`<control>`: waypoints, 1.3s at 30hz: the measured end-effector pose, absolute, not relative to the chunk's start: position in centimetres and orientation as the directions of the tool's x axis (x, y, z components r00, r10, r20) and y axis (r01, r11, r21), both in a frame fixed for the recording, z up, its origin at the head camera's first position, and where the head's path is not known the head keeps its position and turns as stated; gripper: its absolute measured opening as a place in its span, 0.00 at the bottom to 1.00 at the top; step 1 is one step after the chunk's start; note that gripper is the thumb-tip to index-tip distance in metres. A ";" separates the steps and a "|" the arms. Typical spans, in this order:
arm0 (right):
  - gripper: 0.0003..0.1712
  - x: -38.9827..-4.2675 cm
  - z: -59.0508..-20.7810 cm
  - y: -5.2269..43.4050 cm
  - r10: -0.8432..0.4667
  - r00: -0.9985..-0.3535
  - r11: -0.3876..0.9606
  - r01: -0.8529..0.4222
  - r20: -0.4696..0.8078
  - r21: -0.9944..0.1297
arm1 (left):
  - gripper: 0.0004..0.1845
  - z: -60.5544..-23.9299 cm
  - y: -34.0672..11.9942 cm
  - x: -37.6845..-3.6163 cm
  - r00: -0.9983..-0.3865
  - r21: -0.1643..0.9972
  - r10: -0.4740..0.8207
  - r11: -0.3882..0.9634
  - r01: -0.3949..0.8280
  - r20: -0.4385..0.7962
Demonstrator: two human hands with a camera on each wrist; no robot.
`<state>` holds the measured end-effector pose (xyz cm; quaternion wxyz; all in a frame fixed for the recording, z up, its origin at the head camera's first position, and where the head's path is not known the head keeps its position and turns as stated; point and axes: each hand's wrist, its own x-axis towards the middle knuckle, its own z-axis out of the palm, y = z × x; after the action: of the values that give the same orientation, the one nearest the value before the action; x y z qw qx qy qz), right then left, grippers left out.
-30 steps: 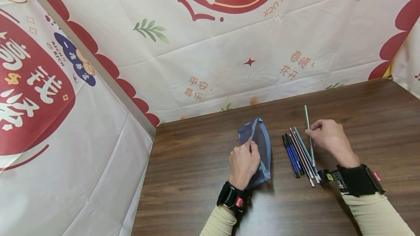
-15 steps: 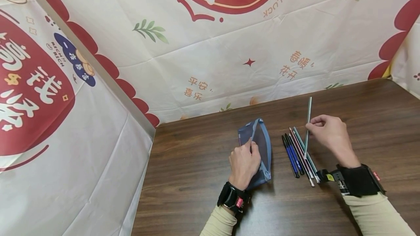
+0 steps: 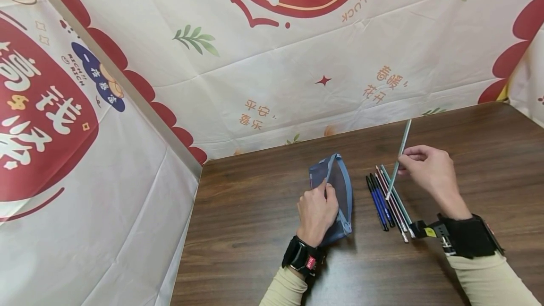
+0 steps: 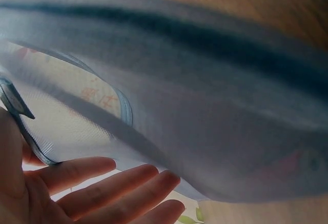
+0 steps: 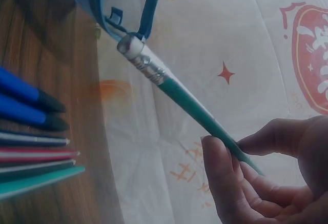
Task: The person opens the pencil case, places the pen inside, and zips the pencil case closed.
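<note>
My left hand (image 3: 315, 214) grips the edge of a blue mesh pencil pouch (image 3: 346, 188), its zipped mouth spread apart. In the left wrist view, the fingers (image 4: 118, 193) lie along the outside of the see-through mesh (image 4: 220, 96). My right hand (image 3: 433, 174) pinches a green pencil (image 3: 404, 141) between thumb and fingers, tilted above the row of pencils. Its white eraser end (image 5: 134, 47) points toward the pouch in the right wrist view. Below it lie several pencils (image 3: 395, 202) in dark, red and green, beside two blue pens (image 3: 377, 202) with black ends.
Everything rests on a brown wood-grain table (image 3: 238, 230). A white printed cloth (image 3: 276, 79) hangs along the table's far edge, and another cloth (image 3: 123, 192) covers the left side. Both wrists wear black camera straps (image 3: 469, 237).
The green pencil has been lifted from the right of the row and carried left, its eraser end swinging toward the pouch. The left hand and pouch have stayed in place.
</note>
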<state>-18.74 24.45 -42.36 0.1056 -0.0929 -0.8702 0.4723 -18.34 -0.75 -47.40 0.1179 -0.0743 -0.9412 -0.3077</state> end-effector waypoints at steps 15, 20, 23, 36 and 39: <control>0.21 -18.3 -41.5 23.8 0.247 -0.964 0.381 0.006 0.095 -0.925 | 0.22 -47.4 -0.6 -18.3 -0.956 0.554 0.074 0.801 0.227 0.285; 0.21 -18.2 -41.6 23.5 0.242 -0.965 0.351 -0.008 0.099 -0.936 | 0.21 -47.4 -0.6 -18.3 -0.954 0.558 0.076 0.796 0.233 0.289; 0.21 -18.3 -41.6 23.1 0.232 -0.969 0.321 -0.008 0.087 -0.947 | 0.21 -47.5 -0.6 -18.3 -0.952 0.550 0.081 0.800 0.239 0.295; 0.20 -18.1 -41.6 21.7 0.229 -0.970 0.283 -0.017 0.085 -0.959 | 0.20 -47.7 -0.3 -18.2 -0.943 0.515 0.086 0.820 0.250 0.321; 0.20 -18.1 -41.6 21.4 0.227 -0.970 0.266 -0.023 0.086 -0.964 | 0.20 -47.8 -0.3 -18.2 -0.942 0.513 0.087 0.821 0.253 0.324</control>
<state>-18.08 21.44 -41.56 0.1039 -0.0645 -0.7888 0.6023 -18.15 -0.25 -47.81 0.1445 -0.0901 -0.9431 -0.2857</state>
